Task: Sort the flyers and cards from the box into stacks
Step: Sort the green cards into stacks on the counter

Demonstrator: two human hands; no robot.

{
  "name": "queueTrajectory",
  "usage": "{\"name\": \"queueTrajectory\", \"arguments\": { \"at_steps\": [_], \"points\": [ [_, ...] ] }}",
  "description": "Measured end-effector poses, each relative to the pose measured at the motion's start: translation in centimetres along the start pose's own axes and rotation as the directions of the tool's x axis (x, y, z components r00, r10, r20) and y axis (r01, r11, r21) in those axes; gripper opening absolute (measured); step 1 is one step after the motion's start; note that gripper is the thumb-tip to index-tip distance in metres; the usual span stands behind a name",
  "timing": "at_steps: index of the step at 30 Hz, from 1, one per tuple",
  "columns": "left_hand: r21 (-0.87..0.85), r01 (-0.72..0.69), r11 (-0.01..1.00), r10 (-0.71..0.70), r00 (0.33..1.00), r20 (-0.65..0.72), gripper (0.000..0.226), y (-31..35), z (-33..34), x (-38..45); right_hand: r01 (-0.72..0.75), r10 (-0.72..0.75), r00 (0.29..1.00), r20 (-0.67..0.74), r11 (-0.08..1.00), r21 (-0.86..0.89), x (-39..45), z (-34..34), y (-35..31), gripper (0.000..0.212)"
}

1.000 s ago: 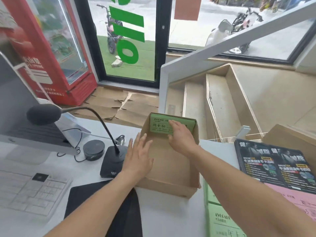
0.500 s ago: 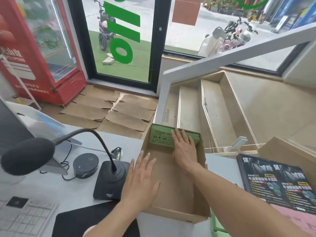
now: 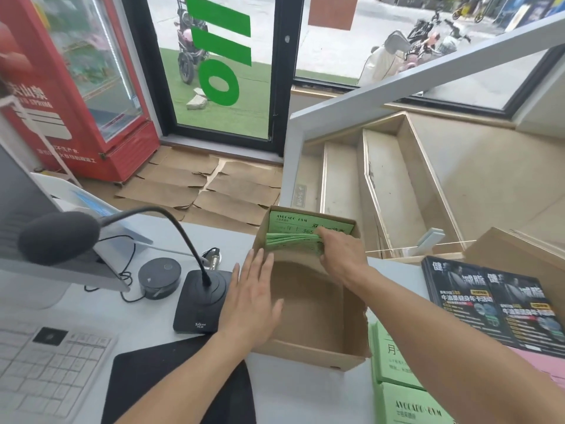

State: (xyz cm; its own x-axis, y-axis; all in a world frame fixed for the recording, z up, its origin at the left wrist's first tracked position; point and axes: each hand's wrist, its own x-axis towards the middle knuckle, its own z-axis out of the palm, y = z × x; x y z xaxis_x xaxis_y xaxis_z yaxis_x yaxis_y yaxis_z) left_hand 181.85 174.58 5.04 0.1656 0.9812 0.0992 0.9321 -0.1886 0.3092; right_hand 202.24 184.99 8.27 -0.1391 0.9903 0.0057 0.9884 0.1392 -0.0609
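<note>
An open cardboard box [image 3: 308, 354] sits on the white desk in front of me. At its far end leans a bundle of green cards [image 3: 293, 240]; my right hand [image 3: 339, 255] grips the bundle's right end, lifting it off another green card [image 3: 305, 223] standing against the back wall. My left hand [image 3: 252, 296] lies flat with straight fingers against the box's left wall. Two stacks of green cards [image 3: 397, 362] lie to the right of the box. Black flyers [image 3: 489, 304] are stacked further right, with pink paper [image 3: 544, 365] below them.
A desk microphone [image 3: 198, 301] with a gooseneck stands left of the box, beside a round black puck [image 3: 159, 278]. A keyboard [image 3: 46, 365] and black mat [image 3: 159, 390] lie near left. Another cardboard box [image 3: 516, 249] sits far right. Beyond the desk, steps descend.
My right hand went from resting flat on the green cards to gripping a bundle and raising it. The left hand stays on the box wall. The view shifted closer.
</note>
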Motion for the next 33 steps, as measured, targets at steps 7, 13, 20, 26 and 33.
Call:
{"name": "queueTrajectory", "arguments": {
  "at_steps": [7, 13, 20, 26, 33],
  "points": [
    [-0.669, -0.044, 0.742, -0.183, 0.947, -0.265, 0.125, 1.8, -4.3, -1.6, 0.237, -0.242, 0.956, 0.169, 0.97, 0.048, -6.7, -9.0, -0.6, 0.025],
    [-0.859, -0.134, 0.494, 0.144, 0.987, -0.071, 0.039, 7.7, -7.2, -4.8, 0.309, -0.31, 0.949, 0.059, 0.951, 0.022, -19.1, -14.2, 4.3, 0.004],
    [-0.954, 0.093, 0.284, 0.16, 0.977, 0.143, 0.014, 17.2, 1.5, -9.2, -0.333, 0.308, 0.942, 0.133, 0.817, 0.47, -30.7, -8.6, 17.0, 0.021],
    [-0.907, 0.246, 0.341, 0.189, 0.928, 0.323, 0.022, 19.5, 6.1, -12.4, -0.394, 0.379, 0.908, 0.178, 0.628, 0.672, -36.4, -3.2, 19.1, 0.026],
    [-0.848, 0.29, 0.443, -0.01, 0.948, 0.319, 0.024, 20.9, 5.6, -11.5, -0.363, 0.388, 0.906, 0.168, 0.51, 0.78, -34.4, -2.2, 20.8, 0.029]
  ]
}}
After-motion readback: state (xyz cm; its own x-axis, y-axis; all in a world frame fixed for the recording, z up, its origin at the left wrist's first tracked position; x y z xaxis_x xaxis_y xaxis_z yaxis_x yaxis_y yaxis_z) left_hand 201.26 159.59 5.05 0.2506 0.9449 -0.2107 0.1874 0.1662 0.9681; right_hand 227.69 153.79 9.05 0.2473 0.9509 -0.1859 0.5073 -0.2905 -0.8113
